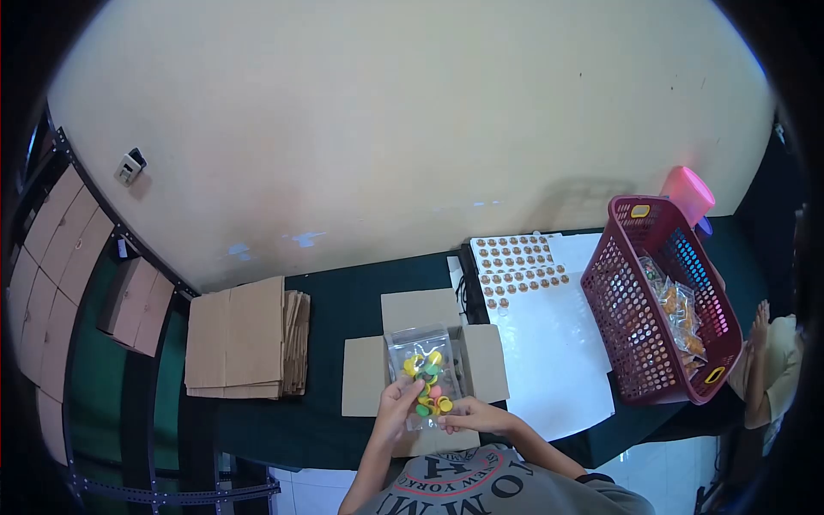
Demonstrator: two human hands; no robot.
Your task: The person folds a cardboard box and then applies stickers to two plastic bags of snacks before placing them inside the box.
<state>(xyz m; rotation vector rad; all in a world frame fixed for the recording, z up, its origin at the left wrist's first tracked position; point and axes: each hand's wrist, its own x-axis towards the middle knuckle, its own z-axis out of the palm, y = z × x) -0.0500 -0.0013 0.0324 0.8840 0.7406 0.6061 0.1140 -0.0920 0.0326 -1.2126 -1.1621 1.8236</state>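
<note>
A clear zip bag [414, 341] holds small round pieces in yellow, green and pink; what they are I cannot make out. My left hand [401, 407] grips the bag at its left side, thumb over the front. Around its lower right corner the fingers of my right hand [472, 416] are closed. Directly beneath the bag is an open cardboard box [487, 362] with its flaps folded outward. The bag hides most of the box's inside, though some dark contents show at the right.
Flattened cardboard boxes [233, 342] are stacked at left. Right of the open box lies a white sheet [549, 360] with rows of round stickers [515, 253]. A maroon basket [611, 322] holds filled bags [678, 313]. Another person's arm [759, 369] shows at far right.
</note>
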